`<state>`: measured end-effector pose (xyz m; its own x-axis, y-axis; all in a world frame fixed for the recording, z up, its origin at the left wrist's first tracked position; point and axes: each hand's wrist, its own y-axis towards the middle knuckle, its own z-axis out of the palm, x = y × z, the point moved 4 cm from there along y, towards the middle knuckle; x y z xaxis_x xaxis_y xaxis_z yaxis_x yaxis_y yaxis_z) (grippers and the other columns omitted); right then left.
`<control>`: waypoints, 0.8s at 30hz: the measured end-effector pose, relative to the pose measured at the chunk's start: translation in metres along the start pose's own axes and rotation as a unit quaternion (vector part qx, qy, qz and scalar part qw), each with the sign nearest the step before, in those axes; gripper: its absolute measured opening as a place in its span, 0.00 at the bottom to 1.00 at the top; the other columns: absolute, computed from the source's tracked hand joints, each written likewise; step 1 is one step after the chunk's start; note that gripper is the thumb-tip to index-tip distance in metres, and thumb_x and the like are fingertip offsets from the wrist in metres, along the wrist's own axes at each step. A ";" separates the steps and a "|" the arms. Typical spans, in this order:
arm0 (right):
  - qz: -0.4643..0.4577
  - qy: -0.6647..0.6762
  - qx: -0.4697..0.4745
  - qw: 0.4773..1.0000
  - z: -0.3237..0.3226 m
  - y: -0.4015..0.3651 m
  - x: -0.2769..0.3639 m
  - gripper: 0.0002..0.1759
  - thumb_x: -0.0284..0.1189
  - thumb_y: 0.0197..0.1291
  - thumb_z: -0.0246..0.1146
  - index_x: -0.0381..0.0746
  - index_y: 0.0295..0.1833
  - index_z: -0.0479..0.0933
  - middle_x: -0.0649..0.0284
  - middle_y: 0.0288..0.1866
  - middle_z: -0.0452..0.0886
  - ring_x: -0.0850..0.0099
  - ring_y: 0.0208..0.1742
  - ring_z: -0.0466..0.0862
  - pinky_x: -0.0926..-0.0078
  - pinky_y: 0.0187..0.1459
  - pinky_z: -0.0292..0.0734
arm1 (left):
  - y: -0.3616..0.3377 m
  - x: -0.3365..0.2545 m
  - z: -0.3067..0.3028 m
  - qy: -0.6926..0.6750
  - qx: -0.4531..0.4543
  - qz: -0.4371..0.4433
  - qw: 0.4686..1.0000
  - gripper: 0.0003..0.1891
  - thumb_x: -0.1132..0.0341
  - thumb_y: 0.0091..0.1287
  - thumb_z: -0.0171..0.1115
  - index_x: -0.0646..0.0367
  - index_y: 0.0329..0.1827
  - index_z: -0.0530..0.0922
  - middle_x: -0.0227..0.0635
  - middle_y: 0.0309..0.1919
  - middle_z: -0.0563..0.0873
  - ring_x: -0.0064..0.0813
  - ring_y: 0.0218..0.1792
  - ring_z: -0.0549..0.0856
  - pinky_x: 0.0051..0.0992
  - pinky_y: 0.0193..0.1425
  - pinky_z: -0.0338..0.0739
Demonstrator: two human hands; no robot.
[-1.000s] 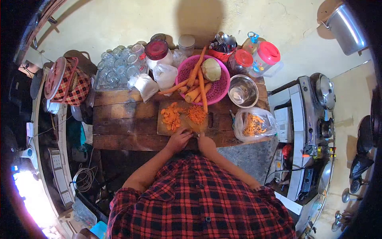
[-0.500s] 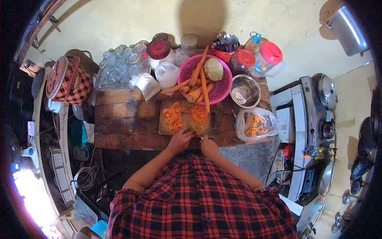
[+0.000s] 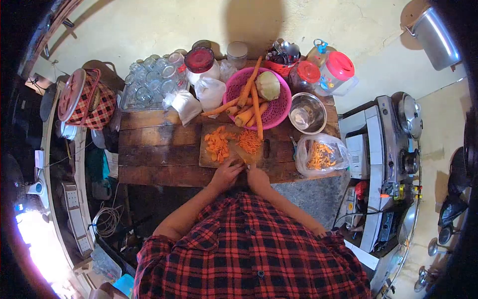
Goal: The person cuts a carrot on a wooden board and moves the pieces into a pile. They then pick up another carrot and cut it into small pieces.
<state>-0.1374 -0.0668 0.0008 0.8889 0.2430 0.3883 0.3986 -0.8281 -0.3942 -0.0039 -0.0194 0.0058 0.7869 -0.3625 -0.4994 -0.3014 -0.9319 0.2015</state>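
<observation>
At the table's front edge lies a wooden cutting board (image 3: 205,160). Sliced carrot (image 3: 217,143) is heaped on its left side, and thin carrot strips (image 3: 249,141) are piled right of that. My right hand (image 3: 258,179) is closed round the handle of a knife (image 3: 242,155), whose blade points up and left over the board. My left hand (image 3: 228,174) rests at the board's front edge beside the blade, fingers bent together and pressing down; what lies under them is hidden.
Behind the board stands a pink basket (image 3: 284,112) with whole carrots (image 3: 244,117) and a cabbage (image 3: 268,85). To the right are a steel bowl (image 3: 318,128) and a plastic bag (image 3: 340,155) of carrot pieces. Glass mugs (image 3: 149,79), white bags (image 3: 185,107) and jars (image 3: 200,61) line the back.
My right hand and the knife have shifted slightly left, closer to my left hand. The carrot piles look about the same.
</observation>
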 end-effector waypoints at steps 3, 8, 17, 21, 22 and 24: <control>-0.001 0.025 0.009 1.000 -0.017 -0.014 0.005 0.17 0.37 0.66 0.48 0.31 0.44 0.66 0.42 0.31 0.80 0.46 0.35 0.82 0.51 0.35 0.77 | 0.002 0.001 -0.002 0.007 -0.020 0.023 1.000 0.23 0.74 0.51 0.59 0.58 0.54 0.76 0.34 0.54 0.78 0.47 0.60 0.71 0.39 0.61 0.71; 0.003 0.029 0.024 0.999 0.007 0.000 -0.007 0.17 0.37 0.66 0.48 0.31 0.46 0.66 0.41 0.32 0.80 0.45 0.36 0.82 0.51 0.37 0.77 | 0.000 0.001 0.004 0.004 -0.010 0.015 1.000 0.24 0.75 0.50 0.58 0.61 0.54 0.76 0.36 0.55 0.78 0.47 0.61 0.70 0.39 0.63 0.69; 0.002 0.014 0.015 1.000 0.000 -0.010 -0.004 0.18 0.38 0.66 0.50 0.31 0.45 0.66 0.43 0.32 0.81 0.47 0.35 0.82 0.52 0.36 0.78 | -0.001 -0.005 -0.005 -0.012 -0.002 0.004 1.000 0.25 0.76 0.49 0.57 0.61 0.56 0.75 0.39 0.55 0.77 0.46 0.61 0.70 0.39 0.65 0.67; -0.059 -0.002 -0.038 0.998 0.006 0.004 0.003 0.17 0.37 0.65 0.51 0.31 0.45 0.65 0.43 0.29 0.80 0.48 0.33 0.83 0.54 0.33 0.78 | -0.003 0.001 0.004 0.010 0.004 0.027 1.000 0.26 0.77 0.49 0.58 0.61 0.55 0.75 0.39 0.56 0.77 0.46 0.62 0.69 0.39 0.65 0.67; -0.058 -0.001 -0.041 0.998 0.005 -0.001 0.003 0.17 0.37 0.65 0.51 0.31 0.45 0.65 0.43 0.29 0.80 0.48 0.33 0.83 0.54 0.33 0.78 | -0.002 0.001 0.005 0.004 -0.005 0.029 1.000 0.26 0.77 0.48 0.58 0.61 0.55 0.75 0.39 0.55 0.77 0.46 0.62 0.69 0.39 0.65 0.67; 0.002 0.015 0.005 1.000 0.006 -0.014 -0.004 0.16 0.36 0.65 0.50 0.31 0.44 0.64 0.44 0.28 0.80 0.49 0.32 0.83 0.54 0.31 0.78 | -0.001 0.002 0.002 0.000 -0.017 0.030 0.999 0.26 0.77 0.47 0.59 0.61 0.55 0.75 0.39 0.55 0.77 0.46 0.62 0.69 0.39 0.66 0.67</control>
<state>-0.1454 -0.0529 -0.0001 0.8834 0.2252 0.4109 0.3981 -0.8233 -0.4047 -0.0037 -0.0189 0.0029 0.7682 -0.4183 -0.4846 -0.3298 -0.9074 0.2604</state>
